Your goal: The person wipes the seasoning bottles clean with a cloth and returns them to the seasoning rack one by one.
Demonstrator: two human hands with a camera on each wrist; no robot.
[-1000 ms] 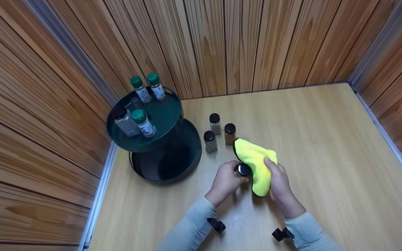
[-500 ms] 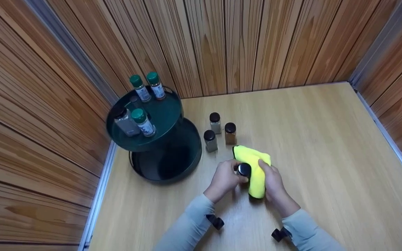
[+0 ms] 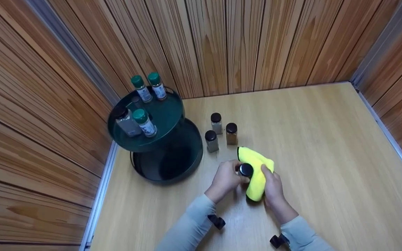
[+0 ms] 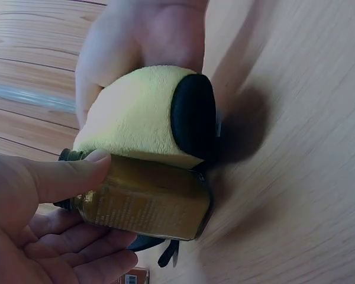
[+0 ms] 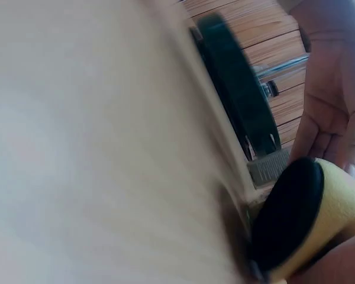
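Jar: your spice jar (image 4: 145, 204) sits inside your left hand (image 3: 226, 180), thumb (image 4: 65, 177) curled over it; long axis runs across the fingers, black cap (image 3: 245, 169) up.
Look: amber contents, printed label.
Cloth: yellow cloth (image 3: 255, 172) pressed on the jar's far side, your right hand (image 3: 272, 186) gripping it.
Nearer hand: left.
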